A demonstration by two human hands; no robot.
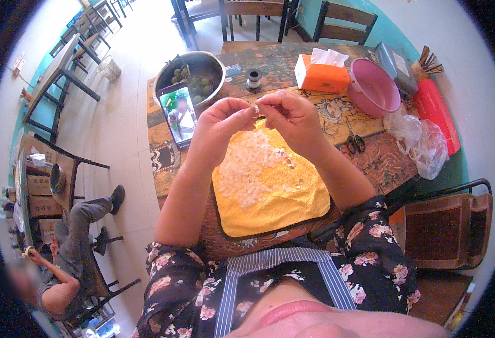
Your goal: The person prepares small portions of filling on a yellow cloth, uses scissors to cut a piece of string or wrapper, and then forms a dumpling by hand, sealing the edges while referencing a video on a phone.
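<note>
Before me lies a yellow towel (pixel 273 215) with a dark edge beneath it. A heap of small translucent pale pieces (pixel 247 169) covers its left and middle parts, and several shiny silvery bits (pixel 289 162) lie to the right of the heap. Above the towel's far edge, my left hand (pixel 226 120) and my right hand (pixel 292 120) meet at the fingertips. Thumbs and forefingers pinch a tiny whitish piece (pixel 257 109) between them; it is too small to identify. A spool of fine thread or wire (pixel 254 80) stands just beyond my hands.
A phone (pixel 179 114) leans on a bowl of green fruit (pixel 218 69) at left. To the right are a tissue box (pixel 321 76), scissors (pixel 353 139), a pink plastic basin (pixel 374 86) and a clear plastic bag (pixel 421 143). Another person (pixel 61 270) sits at far left.
</note>
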